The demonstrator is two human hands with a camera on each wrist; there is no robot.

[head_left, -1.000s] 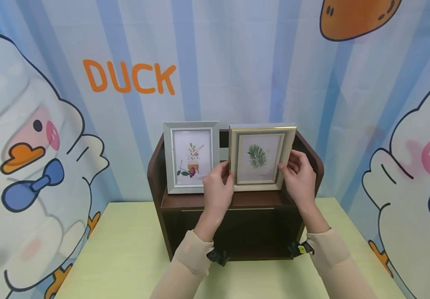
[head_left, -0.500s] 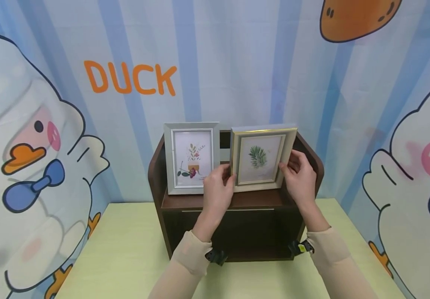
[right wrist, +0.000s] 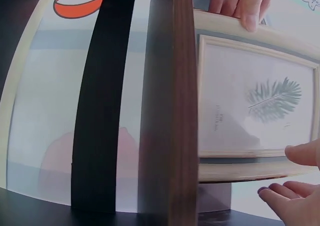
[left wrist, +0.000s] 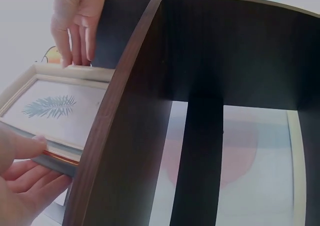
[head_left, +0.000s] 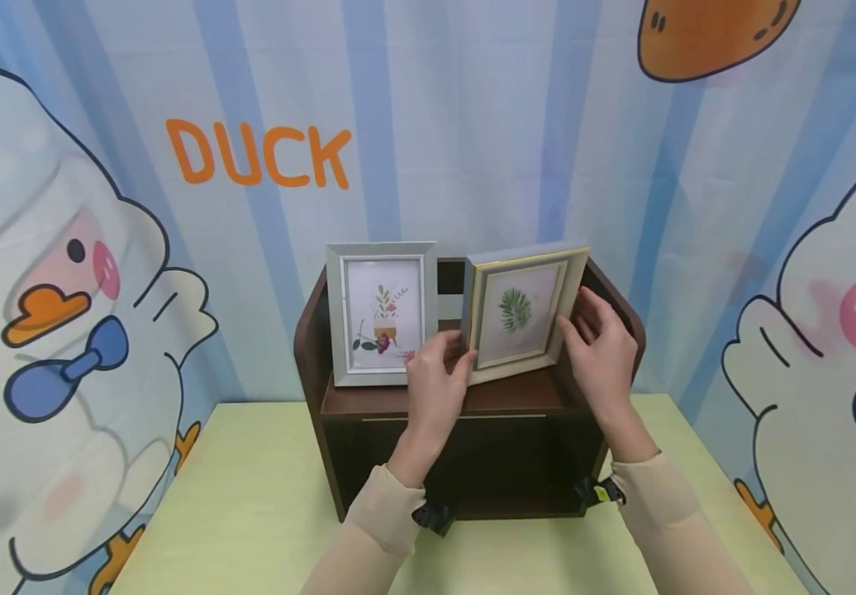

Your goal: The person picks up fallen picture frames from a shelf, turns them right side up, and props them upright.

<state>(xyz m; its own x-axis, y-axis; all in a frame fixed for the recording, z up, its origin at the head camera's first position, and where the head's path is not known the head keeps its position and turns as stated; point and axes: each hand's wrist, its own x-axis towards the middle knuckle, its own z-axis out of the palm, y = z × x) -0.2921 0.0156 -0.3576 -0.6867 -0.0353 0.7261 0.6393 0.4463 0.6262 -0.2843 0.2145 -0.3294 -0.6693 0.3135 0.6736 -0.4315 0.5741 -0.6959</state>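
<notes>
A cream picture frame (head_left: pixel 520 314) with a gold edge and a green leaf print stands on the upper shelf, turned at an angle. My left hand (head_left: pixel 435 384) pinches its left side, thumb in front and fingers behind, as the left wrist view shows. By the opposite side, my right hand (head_left: pixel 601 355) has thumb and fingers spread around the edge; its fingertips show beyond the frame in the right wrist view. Whether they touch it is hard to tell. A pale grey picture frame (head_left: pixel 383 310) with a potted-flower print stands upright to the left, partly behind my left hand.
Dark brown shelf (head_left: pixel 309 347) with raised side panels holds both frames; its lower compartment (head_left: pixel 502 463) is open in front. It stands on a light green table (head_left: pixel 264 496). A blue striped curtain (head_left: pixel 473 124) with duck drawings hangs behind.
The cream frame has swivelled, its left side coming forward and its right side going back. My right hand's fingers have loosened at the right edge. The grey frame has stayed in place.
</notes>
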